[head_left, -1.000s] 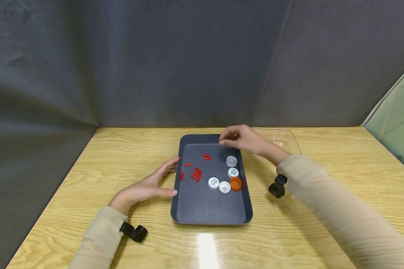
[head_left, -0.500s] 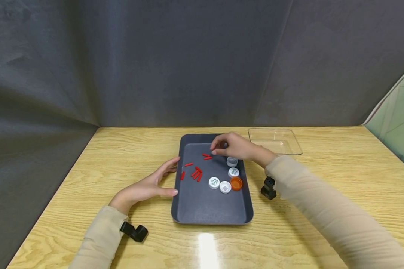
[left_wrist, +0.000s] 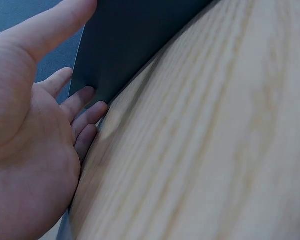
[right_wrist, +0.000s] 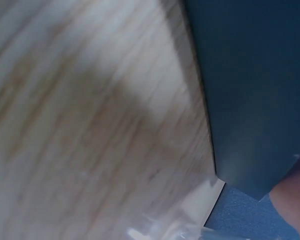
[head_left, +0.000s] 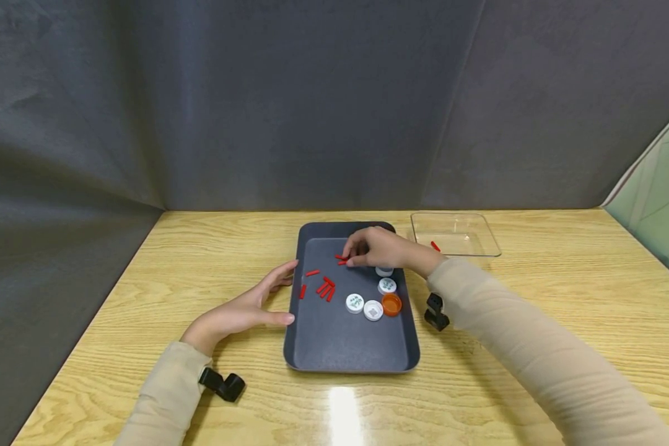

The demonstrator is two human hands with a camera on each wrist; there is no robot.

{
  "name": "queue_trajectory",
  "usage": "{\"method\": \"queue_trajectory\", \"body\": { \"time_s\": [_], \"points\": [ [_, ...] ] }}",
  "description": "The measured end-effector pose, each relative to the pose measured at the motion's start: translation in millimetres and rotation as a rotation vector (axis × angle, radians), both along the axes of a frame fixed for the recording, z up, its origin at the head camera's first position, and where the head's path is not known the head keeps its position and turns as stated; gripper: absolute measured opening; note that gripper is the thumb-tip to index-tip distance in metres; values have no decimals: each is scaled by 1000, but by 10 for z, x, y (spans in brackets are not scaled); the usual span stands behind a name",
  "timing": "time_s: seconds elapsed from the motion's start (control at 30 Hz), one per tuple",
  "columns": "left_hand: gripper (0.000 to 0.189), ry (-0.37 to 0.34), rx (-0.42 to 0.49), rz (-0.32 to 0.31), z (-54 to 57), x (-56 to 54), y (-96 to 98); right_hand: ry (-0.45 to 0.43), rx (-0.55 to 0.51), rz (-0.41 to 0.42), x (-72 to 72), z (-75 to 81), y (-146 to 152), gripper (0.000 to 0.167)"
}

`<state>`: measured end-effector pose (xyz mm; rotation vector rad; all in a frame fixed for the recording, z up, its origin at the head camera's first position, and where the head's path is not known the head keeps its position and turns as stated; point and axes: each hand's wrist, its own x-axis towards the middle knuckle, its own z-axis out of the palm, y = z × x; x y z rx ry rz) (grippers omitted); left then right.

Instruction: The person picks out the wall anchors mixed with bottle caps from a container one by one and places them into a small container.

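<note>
At the left, the left hand point(head_left: 240, 310) is beside a dark grey rectangular tray with rounded corners point(head_left: 351, 347), which stands on a pale wooden counter point(head_left: 245, 241). Its grip is released, the fingers loosely extended. The left wrist view shows what the head view hides: the lower fingertips seem to touch the tray's outer wall, close to the counter.

In the left half of the tray lie short thin red sticks point(head_left: 312, 272): two apart at the left, then a cluster of four, then a pair farther off. I judge each stick to be light and stiff, and easy to roll; it is better pinched at the middle, between thumb and forefinger.

To the right, five small round caps point(head_left: 354, 303), white, orange and greyish, make a bent row; the farthest is partly hidden under the right hand point(head_left: 381, 248). The fingertips of this hand are at the far pair of sticks, but whether its grip has closed on one, I cannot tell. The right wrist view does not help: it shows mainly the tray's wall and the counter.

At the far right is a clear rectangular container point(head_left: 498, 254), where one more red stick point(head_left: 435, 246) seems to lie inside.
</note>
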<state>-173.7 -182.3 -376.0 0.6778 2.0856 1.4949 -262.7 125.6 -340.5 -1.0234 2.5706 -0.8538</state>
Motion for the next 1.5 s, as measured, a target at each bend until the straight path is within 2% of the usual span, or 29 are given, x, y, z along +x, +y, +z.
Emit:
{"method": "queue_trajectory", "body": {
  "time_s": [0.33, 0.77, 1.5],
  "points": [
    [97, -4, -6, 5, -6, 2, -13, -20, 46, -7, -40, -19, -55, 13],
    [97, -3, 3, 2, -24, 14, -12, -44, 81, -25, -21, -27, -79, 10],
    [97, -1, -4, 4, -15, -3, -4, -11, 87, -2, -39, -41, -66, 7]
  ]
}}
